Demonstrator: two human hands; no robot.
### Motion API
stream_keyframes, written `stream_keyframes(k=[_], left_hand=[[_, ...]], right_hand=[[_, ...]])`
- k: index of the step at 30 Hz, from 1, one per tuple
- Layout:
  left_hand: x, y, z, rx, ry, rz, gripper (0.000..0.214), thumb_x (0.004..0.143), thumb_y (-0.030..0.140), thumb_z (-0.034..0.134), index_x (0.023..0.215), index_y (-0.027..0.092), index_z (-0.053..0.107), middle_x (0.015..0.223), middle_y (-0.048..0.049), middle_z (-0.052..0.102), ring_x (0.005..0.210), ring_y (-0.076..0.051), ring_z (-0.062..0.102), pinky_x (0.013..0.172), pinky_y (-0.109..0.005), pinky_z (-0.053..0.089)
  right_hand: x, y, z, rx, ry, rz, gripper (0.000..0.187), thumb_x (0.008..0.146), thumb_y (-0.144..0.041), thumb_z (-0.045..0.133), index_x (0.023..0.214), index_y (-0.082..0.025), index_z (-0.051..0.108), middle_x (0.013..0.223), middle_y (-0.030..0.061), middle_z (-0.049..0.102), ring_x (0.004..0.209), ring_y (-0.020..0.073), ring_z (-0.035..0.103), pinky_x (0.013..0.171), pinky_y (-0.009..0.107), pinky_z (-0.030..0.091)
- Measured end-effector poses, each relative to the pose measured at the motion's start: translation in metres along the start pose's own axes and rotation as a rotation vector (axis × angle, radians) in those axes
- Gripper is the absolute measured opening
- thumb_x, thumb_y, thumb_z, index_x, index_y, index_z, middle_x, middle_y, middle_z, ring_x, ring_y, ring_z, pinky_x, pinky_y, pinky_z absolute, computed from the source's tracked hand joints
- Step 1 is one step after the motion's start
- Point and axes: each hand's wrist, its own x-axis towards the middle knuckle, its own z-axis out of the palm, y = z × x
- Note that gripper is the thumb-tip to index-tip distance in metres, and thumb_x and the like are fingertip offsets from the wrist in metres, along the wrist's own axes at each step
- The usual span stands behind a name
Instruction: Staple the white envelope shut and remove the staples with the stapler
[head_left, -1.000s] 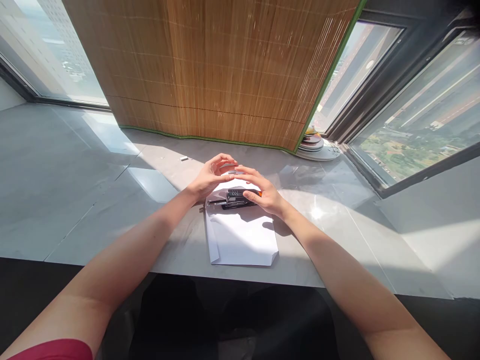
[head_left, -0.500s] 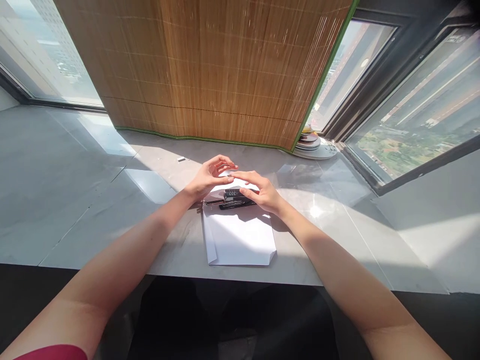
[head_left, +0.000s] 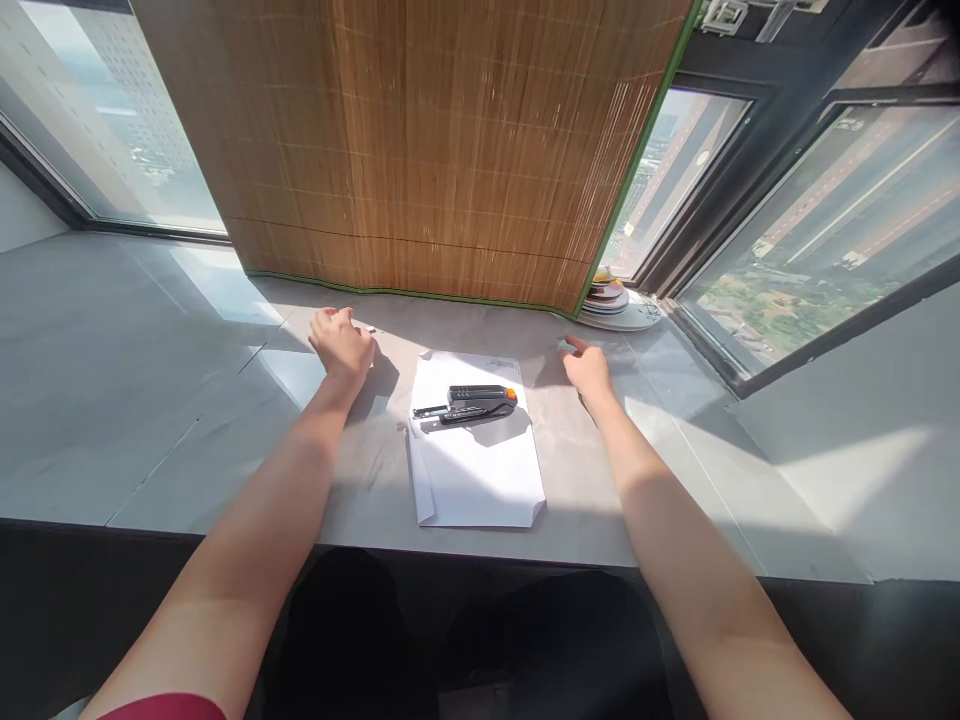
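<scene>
A: Left hand [head_left: 343,347], condition?
B: Fingers half bent; whether they held anything could not be told. One small white piece [head_left: 367,329] lay just beside them.
A: Right hand [head_left: 589,372]?
B: Fingers mostly curled in, index tip at one small pale item [head_left: 564,346]; a grip could not be confirmed.
A: Stapler [head_left: 481,402]?
B: One, black; lay on white paper [head_left: 480,490], between both hands' fingers, orange end toward the right ones.

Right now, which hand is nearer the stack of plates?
Right. The right hand is just in front of the plates; the left hand is farther away, left of the paper.
</scene>
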Motion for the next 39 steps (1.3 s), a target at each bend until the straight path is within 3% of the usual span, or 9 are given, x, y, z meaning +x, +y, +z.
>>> stream_keyframes(k=[5,11,16,20,24,28,31,34,39], left_hand=[[0.001,-0.01,0.007,0.128,-0.205,-0.07,0.012,0.088,0.013,0.066,0.076,0.017,0.065,0.091,-0.0168,0.071,0.121,-0.041,0.064,0.112,-0.058,0.044],[0.002,-0.005,0.011,0.206,-0.254,0.089,0.031,0.093,0.015,0.057,0.112,0.018,0.081,0.133,-0.0148,0.077,0.121,-0.033,0.071,0.111,-0.046,0.053],[0.0,-0.003,0.014,0.258,-0.329,0.155,0.03,0.094,0.016,0.056,0.105,0.021,0.084,0.117,-0.0123,0.081,0.113,-0.031,0.073,0.102,-0.042,0.058],[0.0,-0.004,0.015,0.18,-0.329,0.158,0.032,0.092,0.012,0.057,0.111,0.02,0.082,0.118,-0.0132,0.078,0.107,-0.03,0.073,0.1,-0.042,0.058],[0.001,-0.01,0.02,0.1,-0.31,0.159,0.033,0.093,0.011,0.056,0.113,0.019,0.081,0.123,-0.0153,0.075,0.102,-0.029,0.073,0.102,-0.044,0.057],[-0.003,-0.006,0.026,0.018,-0.213,0.253,0.035,0.096,0.009,0.051,0.109,0.02,0.082,0.11,-0.014,0.077,0.106,-0.031,0.07,0.109,-0.051,0.055],[-0.012,0.01,0.028,-0.125,-0.187,0.401,0.033,0.099,0.01,0.053,0.107,0.022,0.082,0.11,-0.0123,0.076,0.102,-0.028,0.07,0.104,-0.051,0.057],[-0.025,0.027,0.028,-0.291,-0.232,0.515,0.027,0.099,0.014,0.059,0.109,0.022,0.083,0.11,-0.0098,0.077,0.092,-0.022,0.071,0.091,-0.041,0.062],[-0.047,0.046,0.025,-0.538,-0.302,0.474,0.018,0.101,0.028,0.068,0.109,0.023,0.083,0.107,-0.0068,0.082,0.093,-0.019,0.075,0.089,-0.037,0.065]], right_hand=[[0.001,0.003,0.002,-0.068,0.03,-0.005,0.056,0.091,-0.024,0.061,0.143,-0.015,0.077,0.13,0.0206,0.078,0.144,0.0389,0.06,0.123,0.055,0.048],[0.004,0.005,0.005,-0.05,0.07,0.029,0.046,0.087,-0.022,0.063,0.127,-0.021,0.085,0.135,0.0141,0.079,0.149,0.0389,0.055,0.127,0.056,0.044],[0.0,-0.004,0.002,0.025,0.174,-0.022,0.039,0.081,-0.016,0.06,0.111,-0.016,0.085,0.135,0.0148,0.079,0.134,0.0365,0.065,0.123,0.051,0.048],[-0.015,-0.025,0.001,0.081,0.223,-0.266,0.025,0.087,-0.026,0.061,0.098,-0.019,0.082,0.114,0.0145,0.082,0.111,0.0333,0.07,0.109,0.051,0.055],[-0.047,-0.052,0.005,0.212,-0.039,-0.647,0.024,0.098,-0.037,0.064,0.083,-0.024,0.077,0.098,0.0087,0.08,0.102,0.0295,0.068,0.096,0.048,0.057],[-0.08,-0.072,0.01,0.339,-0.46,-0.923,0.028,0.104,-0.048,0.069,0.119,-0.027,0.081,0.12,0.007,0.079,0.108,0.0281,0.068,0.098,0.049,0.057],[-0.095,-0.079,0.018,0.317,-0.642,-1.057,0.048,0.096,-0.047,0.083,0.14,-0.028,0.073,0.13,0.0089,0.078,0.112,0.0291,0.069,0.1,0.049,0.058],[-0.102,-0.078,0.028,0.274,-0.632,-1.107,0.046,0.096,-0.03,0.082,0.141,-0.028,0.07,0.123,0.0074,0.08,0.106,0.0264,0.072,0.096,0.045,0.06],[-0.102,-0.072,0.033,0.317,-0.429,-1.16,0.037,0.097,-0.017,0.073,0.133,-0.027,0.073,0.107,0.0047,0.081,0.09,0.0234,0.071,0.084,0.041,0.06]])
